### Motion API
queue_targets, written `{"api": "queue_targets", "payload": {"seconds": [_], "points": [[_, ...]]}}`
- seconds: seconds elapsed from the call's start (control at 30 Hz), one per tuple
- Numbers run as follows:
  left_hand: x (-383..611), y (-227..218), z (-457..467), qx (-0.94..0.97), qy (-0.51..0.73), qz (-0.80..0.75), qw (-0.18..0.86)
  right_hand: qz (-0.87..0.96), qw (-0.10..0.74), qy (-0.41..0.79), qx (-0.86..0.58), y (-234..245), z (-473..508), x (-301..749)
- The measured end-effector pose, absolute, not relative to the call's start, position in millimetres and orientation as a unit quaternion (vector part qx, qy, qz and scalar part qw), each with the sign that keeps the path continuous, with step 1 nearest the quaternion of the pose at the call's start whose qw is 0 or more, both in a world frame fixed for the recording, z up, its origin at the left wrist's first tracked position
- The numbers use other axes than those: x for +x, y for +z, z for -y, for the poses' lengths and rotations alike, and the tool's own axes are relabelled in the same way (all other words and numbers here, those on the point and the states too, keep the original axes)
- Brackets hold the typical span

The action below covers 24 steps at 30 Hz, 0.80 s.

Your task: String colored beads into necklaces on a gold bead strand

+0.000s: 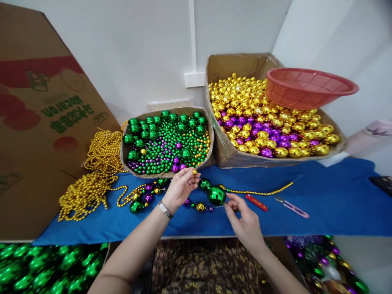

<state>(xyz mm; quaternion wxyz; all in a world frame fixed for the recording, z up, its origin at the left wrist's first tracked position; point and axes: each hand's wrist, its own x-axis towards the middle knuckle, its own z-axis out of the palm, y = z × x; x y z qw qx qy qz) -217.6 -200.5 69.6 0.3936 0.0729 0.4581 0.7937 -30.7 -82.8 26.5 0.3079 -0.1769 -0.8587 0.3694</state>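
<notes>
Just in front of the low carton of green, purple and gold beads, I have both hands at work over the counter, which is covered with a blue cloth. My left hand, a silver watch at its wrist, is by the carton's front rim, thumb and fingers pinching a small gold bead. A thin line slants from that bead toward the green balls; from here I cannot tell whether it is needle or thread.

The large green ball is in front of the carton's right corner, with another green ball close behind it. My right hand has its thumb and fingers drawn close together at the large ball's right side, beside a pale thread; I cannot tell whether they grip ball or thread. A mixed strand of purple, gold and green beads lies before the carton, partly hidden by my left hand.

Left of the carton I see heaped gold bead strings. To its right stands a bigger carton of gold and purple balls, a red basket resting on top. Forward and right of the low carton lie a gold bead string, a red strip and pink-handled snips.
</notes>
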Motion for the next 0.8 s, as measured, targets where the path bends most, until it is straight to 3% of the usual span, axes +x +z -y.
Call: {"api": "queue_targets", "payload": {"seconds": [0.2,0.4,0.5,0.6,0.8], "points": [[-207.9,67.9,200.5,0.152,0.759,-0.548,0.317,0.871,0.294,0.352,-0.176,19.6,80.5,-28.3],[-177.3,34.2,188.8,0.298,0.636,-0.670,0.238,0.857,0.206,0.428,-0.201,-28.0,75.5,-28.3],[-166.0,18.6,183.7,0.356,0.579,-0.705,0.204,0.887,0.173,0.369,-0.217,-38.5,69.2,-24.7],[-163.8,24.6,179.8,0.432,0.546,-0.705,0.135,0.901,0.187,0.329,-0.214,-22.9,60.1,-21.5],[-169.4,75.6,166.1,0.488,0.554,-0.667,0.097,0.887,0.239,0.381,-0.104,21.4,57.0,-36.4]]}}
